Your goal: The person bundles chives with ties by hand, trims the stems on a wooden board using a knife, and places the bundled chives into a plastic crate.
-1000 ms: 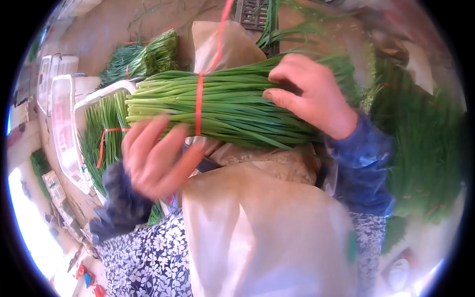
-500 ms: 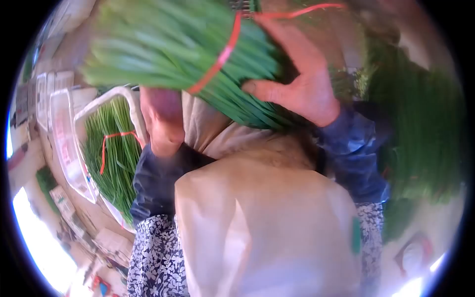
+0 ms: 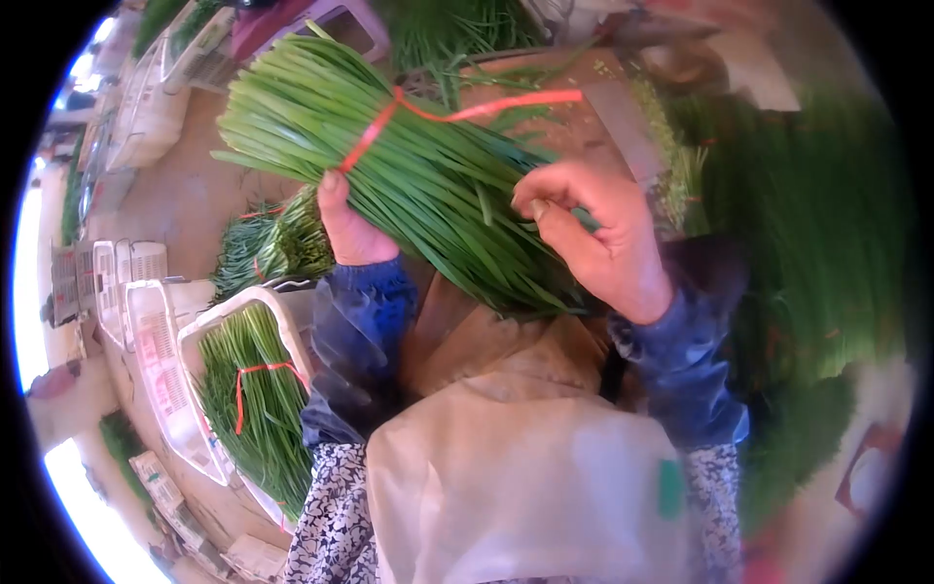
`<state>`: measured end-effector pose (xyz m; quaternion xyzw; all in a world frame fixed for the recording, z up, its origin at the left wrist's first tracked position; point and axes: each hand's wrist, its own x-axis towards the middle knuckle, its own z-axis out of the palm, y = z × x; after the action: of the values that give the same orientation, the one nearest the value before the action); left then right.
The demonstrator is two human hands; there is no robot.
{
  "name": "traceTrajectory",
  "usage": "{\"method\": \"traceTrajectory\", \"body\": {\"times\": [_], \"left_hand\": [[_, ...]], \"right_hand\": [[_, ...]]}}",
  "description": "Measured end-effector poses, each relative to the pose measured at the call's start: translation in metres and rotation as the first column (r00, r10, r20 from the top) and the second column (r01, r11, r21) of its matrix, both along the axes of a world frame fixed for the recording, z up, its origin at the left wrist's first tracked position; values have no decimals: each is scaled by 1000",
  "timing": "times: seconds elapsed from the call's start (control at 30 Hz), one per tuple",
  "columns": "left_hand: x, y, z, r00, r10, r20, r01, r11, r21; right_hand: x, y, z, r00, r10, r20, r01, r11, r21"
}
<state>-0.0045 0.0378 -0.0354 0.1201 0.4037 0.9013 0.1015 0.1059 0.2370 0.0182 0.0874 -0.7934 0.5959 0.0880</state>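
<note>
A thick bunch of garlic chives (image 3: 428, 185) lies slanted across the upper middle, pale cut ends to the upper left. A red tie (image 3: 372, 134) runs around it, with one loose tail stretching right. My left hand (image 3: 356, 226) supports the bunch from below, thumb up along its near side near the tie; its other fingers are hidden beneath. Over the leafy right part, my right hand (image 3: 598, 229) has thumb and forefinger pinched together, close against the leaves. What sits in that pinch, if anything, I cannot make out.
At the lower left, a white crate (image 3: 295, 336) holds another tied bunch (image 3: 255, 399). More bundles (image 3: 277, 243) lie on the floor beyond it. A large heap of greens (image 3: 817, 253) fills the right side. Behind my hands is a brown board (image 3: 555, 112) with leaf scraps. A pink stool (image 3: 365, 24) stands at the back.
The bunch has come down and my view has shifted, showing more floor. My right hand has gone from spread across the bunch to a pinch at its leaves. My left thumb now shows.
</note>
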Motion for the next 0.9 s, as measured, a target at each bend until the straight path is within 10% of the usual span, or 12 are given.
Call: {"method": "traceTrajectory", "body": {"times": [0.07, 0.33, 0.5, 0.67, 0.9], "left_hand": [[0, -2, -5, 999, -36, -1, 36, 999, 26], [6, -6, -17, 996, 13, 90, -20, 997, 72], [5, -13, -28, 995, 25, 96, -34, 994, 103], [2, -17, -38, 991, 53, 122, -68, 990, 124], [3, -15, -46, 974, 37, 225, -73, 986, 152]], "right_hand": [[-9, -9, -2, 936, -289, -198, 303, 952, 42], [-10, -30, -25, 954, -257, -154, 299, 834, 464], [-18, -25, -32, 965, -126, 230, 122, 992, 34], [-23, -18, -21, 961, -22, 276, 34, 999, -39], [-32, -34, -25, 977, -209, -48, 205, 846, 493]]}}
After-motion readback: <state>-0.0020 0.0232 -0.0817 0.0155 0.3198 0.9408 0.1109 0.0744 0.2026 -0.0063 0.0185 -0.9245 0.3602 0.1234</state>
